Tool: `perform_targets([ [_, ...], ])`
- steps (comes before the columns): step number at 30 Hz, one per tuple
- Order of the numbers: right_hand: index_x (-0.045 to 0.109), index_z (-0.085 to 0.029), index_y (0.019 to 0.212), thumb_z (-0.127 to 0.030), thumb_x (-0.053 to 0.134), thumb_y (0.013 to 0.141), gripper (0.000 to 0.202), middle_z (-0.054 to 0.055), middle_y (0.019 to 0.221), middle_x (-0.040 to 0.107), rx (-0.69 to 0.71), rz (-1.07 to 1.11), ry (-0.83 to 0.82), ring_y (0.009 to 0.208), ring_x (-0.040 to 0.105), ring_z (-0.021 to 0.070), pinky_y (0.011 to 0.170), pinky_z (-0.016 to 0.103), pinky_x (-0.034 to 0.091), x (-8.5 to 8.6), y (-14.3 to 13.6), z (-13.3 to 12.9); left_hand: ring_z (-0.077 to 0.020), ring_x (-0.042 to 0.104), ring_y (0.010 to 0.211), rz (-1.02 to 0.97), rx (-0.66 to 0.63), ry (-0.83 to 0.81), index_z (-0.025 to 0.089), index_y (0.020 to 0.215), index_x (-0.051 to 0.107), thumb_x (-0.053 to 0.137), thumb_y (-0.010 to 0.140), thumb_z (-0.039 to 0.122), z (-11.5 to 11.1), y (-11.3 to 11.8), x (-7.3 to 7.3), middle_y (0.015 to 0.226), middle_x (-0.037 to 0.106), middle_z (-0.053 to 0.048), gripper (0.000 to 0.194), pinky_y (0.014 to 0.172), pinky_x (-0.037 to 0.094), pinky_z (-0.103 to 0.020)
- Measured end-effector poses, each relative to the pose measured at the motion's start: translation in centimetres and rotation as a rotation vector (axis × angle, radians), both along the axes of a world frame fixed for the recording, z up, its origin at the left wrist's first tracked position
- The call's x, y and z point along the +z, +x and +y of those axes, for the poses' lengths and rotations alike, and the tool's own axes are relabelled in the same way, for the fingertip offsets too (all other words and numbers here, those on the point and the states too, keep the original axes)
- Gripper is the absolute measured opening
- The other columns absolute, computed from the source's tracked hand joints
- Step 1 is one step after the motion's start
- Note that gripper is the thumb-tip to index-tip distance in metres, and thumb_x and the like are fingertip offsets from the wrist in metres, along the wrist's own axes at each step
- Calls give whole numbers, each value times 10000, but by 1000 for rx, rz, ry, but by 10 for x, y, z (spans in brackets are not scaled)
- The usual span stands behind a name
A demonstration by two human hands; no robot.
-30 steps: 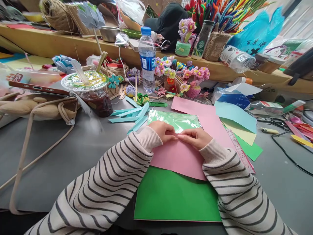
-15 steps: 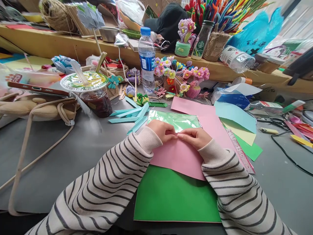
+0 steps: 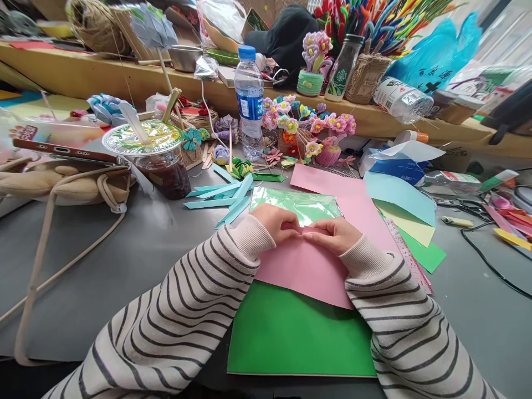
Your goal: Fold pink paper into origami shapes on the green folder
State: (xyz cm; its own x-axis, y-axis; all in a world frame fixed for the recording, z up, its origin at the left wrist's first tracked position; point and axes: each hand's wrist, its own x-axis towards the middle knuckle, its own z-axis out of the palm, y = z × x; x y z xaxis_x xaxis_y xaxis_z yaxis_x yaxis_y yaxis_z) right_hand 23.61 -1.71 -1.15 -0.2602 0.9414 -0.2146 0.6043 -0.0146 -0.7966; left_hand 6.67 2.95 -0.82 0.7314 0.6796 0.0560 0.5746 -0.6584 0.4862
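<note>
A pink sheet of paper (image 3: 301, 269) is held at its far edge by both hands, over a green sheet (image 3: 299, 338). My left hand (image 3: 277, 223) pinches that edge near the middle, fingers curled. Just to its right my right hand (image 3: 332, 234) grips the same edge between thumb and fingers, and a narrow folded strip shows there. The fingertips of the two hands nearly meet. Beyond them lies a clear plastic packet (image 3: 297, 204) with green showing through it.
Light blue paper strips (image 3: 224, 194) lie beyond my left hand. A lidded drink cup (image 3: 160, 172) stands at the left, a water bottle (image 3: 250, 105) at the back. More pink paper (image 3: 361, 208) and light blue paper (image 3: 401, 197) lie right. Scissors (image 3: 471, 208) rest farther right.
My right hand has shifted slightly to the right, with its fingertips a little farther from the left ones. The near right corner of the pink sheet has moved slightly.
</note>
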Motion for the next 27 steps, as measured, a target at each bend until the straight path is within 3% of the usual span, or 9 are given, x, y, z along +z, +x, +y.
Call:
perform_targets([
  [6, 619, -110, 814, -419, 494, 683, 358, 22, 633, 544, 30, 15, 14, 602, 465, 127, 521, 222, 356, -1, 2, 1, -126, 547, 648, -17, -7, -1, 206, 730, 631, 521, 683, 306, 1, 0, 0, 682, 641, 16, 156, 625, 376, -222],
  [15, 560, -126, 627, -365, 522, 655, 244, -52, 490, 321, 40, -47, -2, 477, 299, 65, 420, 200, 219, 0, 2, 2, -141, 536, 654, 70, -17, -75, 203, 799, 606, 593, 608, 356, -1, 1, 7, 696, 621, 11, 245, 573, 365, -215],
  [20, 442, -146, 493, -372, 551, 625, 284, -67, 478, 217, 77, -65, 5, 459, 230, 53, 410, 212, 155, 0, 2, 3, -139, 531, 648, 69, -19, -34, 195, 791, 592, 593, 612, 346, -1, 1, 6, 701, 615, 11, 235, 588, 365, -224],
  [22, 424, -147, 473, -385, 553, 620, 309, -67, 476, 208, 87, -66, -9, 455, 222, 52, 409, 214, 147, 0, 2, 3, -136, 534, 653, 48, -34, -17, 198, 778, 588, 580, 628, 342, -1, 1, 3, 715, 620, 12, 207, 629, 373, -236],
  [27, 542, -127, 587, -397, 542, 623, 272, -56, 480, 302, 66, -16, -85, 465, 291, 63, 412, 206, 205, -1, 2, 3, -137, 543, 685, 24, -51, 37, 204, 779, 576, 578, 643, 334, -1, 1, 0, 739, 627, 15, 188, 752, 352, -286],
])
